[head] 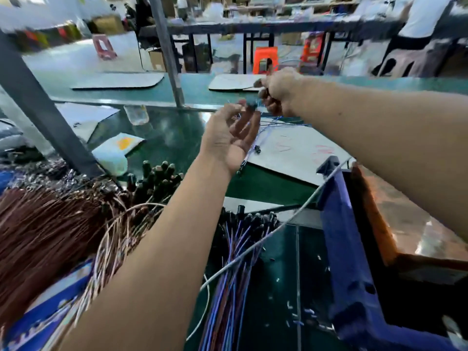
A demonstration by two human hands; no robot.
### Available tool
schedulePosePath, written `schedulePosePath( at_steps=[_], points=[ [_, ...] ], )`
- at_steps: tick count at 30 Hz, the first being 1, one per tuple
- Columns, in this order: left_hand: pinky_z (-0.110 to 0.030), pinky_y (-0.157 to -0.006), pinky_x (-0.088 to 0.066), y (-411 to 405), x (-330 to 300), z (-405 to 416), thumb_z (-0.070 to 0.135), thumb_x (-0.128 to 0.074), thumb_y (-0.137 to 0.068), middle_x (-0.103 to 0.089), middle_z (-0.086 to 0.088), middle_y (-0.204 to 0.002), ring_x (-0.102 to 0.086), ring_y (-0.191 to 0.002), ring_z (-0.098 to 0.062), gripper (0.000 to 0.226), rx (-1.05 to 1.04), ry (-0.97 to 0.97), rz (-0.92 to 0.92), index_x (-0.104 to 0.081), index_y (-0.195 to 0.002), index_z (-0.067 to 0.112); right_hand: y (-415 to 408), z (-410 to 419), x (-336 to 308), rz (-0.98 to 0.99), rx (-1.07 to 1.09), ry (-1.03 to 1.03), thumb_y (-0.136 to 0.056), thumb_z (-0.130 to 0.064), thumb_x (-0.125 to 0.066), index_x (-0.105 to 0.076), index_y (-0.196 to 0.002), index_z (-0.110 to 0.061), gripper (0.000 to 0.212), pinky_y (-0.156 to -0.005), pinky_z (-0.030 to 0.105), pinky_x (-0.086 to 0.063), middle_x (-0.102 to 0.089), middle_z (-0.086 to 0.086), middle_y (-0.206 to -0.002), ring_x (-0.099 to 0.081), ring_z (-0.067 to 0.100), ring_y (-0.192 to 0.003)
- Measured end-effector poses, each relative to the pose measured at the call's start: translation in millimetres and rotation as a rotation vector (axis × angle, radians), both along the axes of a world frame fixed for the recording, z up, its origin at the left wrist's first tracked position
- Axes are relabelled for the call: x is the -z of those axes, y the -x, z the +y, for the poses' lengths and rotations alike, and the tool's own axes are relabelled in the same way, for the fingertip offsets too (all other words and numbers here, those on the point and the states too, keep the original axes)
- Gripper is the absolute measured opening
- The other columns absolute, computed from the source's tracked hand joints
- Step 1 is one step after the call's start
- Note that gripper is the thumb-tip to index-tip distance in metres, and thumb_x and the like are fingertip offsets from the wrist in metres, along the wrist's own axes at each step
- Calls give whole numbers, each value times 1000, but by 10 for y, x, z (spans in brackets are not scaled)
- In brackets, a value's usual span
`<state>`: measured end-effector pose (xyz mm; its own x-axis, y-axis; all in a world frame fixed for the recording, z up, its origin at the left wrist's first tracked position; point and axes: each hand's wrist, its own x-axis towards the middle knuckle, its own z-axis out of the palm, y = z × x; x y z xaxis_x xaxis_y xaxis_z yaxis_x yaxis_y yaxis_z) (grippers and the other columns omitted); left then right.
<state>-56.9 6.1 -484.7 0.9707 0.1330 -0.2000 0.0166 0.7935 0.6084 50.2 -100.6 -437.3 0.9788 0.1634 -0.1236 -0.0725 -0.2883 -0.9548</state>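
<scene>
The right hand (278, 92) is fisted round the top of a bunch of thin blue wires (278, 124), above and well beyond the blue crate (339, 224). The left hand (230, 138), palm up on the crate's far left, pinches the same bunch with curled fingertips, so both hands meet at one blurred dark knot. The wires trail down past the left palm, ending in small black plugs (257, 148). They hang over a white sheet (291, 145) lying on the green bench (172, 133) just beyond the crate. Left of the crate lies a blue-and-purple wire bundle (228, 287), and farther left a brown wire bundle (50, 224).
</scene>
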Motion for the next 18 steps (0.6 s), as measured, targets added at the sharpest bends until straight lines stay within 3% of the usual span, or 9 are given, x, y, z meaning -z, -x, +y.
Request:
schedulePosePath(
  at_steps=[3, 5, 6, 8, 10, 12, 14, 16, 18],
  points=[
    [-24, -65, -60, -211, 129, 19, 5, -66, -95, -67, -15, -74, -66, -57, -19, 10, 29, -42, 81, -64, -86, 2, -118, 144, 189, -85, 46, 35, -111, -12, -43, -59, -110, -20, 18, -38, 12, -23, -52, 3, -68, -39, 9, -45],
    [-22, -52, -60, -313, 188, -4, -1, -69, -93, -64, -12, -65, -62, -44, -14, 18, -16, -170, 194, -61, -77, 1, -201, 164, 236, -99, 12, 62, -110, -8, -47, -60, -110, -18, 17, -37, 8, -26, -59, 5, -67, -45, 7, -34],
    [-24, -52, -60, -334, 212, -27, -4, -72, -91, -64, -11, -60, -62, -43, -15, 21, -65, -276, 234, -62, -74, 2, -232, 150, 267, -91, -8, 85, -108, -5, -49, -60, -106, -15, 15, -37, 8, -29, -61, 6, -69, -48, 5, -32],
    [-32, -70, -63, -414, 383, -33, -1, -80, -83, -70, -10, -67, -69, -58, -22, 20, -197, -667, 304, -69, -71, 9, -369, 138, 351, -78, 19, 160, -104, 2, -54, -59, -92, -7, 16, -35, 13, -36, -63, 11, -73, -54, 8, -36],
    [-33, -87, -60, -453, 517, -27, 15, -86, -80, -77, -6, -85, -74, -85, -25, 9, -297, -1103, 347, -77, -79, 17, -422, 142, 386, 14, 55, 160, -103, 2, -57, -61, -95, 1, 9, -43, 23, -52, -63, 18, -87, -63, 17, -56],
    [-29, -88, -56, -445, 551, -41, 25, -85, -81, -76, -2, -90, -72, -94, -24, 10, -295, -1318, 338, -77, -85, 19, -430, 141, 441, 131, 42, 190, -106, -6, -56, -60, -125, 2, 22, -74, 28, -63, -61, 25, -118, -69, 26, -89],
    [-27, -80, -50, -429, 515, -85, 23, -81, -84, -70, -1, -85, -70, -96, -27, 9, -262, -1398, 322, -73, -83, 20, -391, 122, 459, 184, 26, 228, -108, -14, -55, -49, -146, -1, 41, -100, 35, -57, -51, 29, -143, -65, 31, -118],
    [-25, -77, -44, -371, 441, -149, 21, -74, -85, -68, -2, -89, -67, -99, -27, 5, -239, -1434, 317, -72, -89, 18, -295, 97, 415, 195, 23, 266, -110, -18, -52, -39, -153, 0, 49, -108, 33, -51, -45, 27, -153, -60, 29, -131],
    [-29, -87, -49, -268, 376, -197, 22, -68, -86, -71, -7, -108, -63, -108, -28, 20, -207, -1475, 322, -72, -103, 14, -168, 46, 342, 198, 42, 251, -110, -20, -50, -37, -155, 1, 51, -108, 31, -51, -45, 24, -154, -61, 26, -130]
  ],
)
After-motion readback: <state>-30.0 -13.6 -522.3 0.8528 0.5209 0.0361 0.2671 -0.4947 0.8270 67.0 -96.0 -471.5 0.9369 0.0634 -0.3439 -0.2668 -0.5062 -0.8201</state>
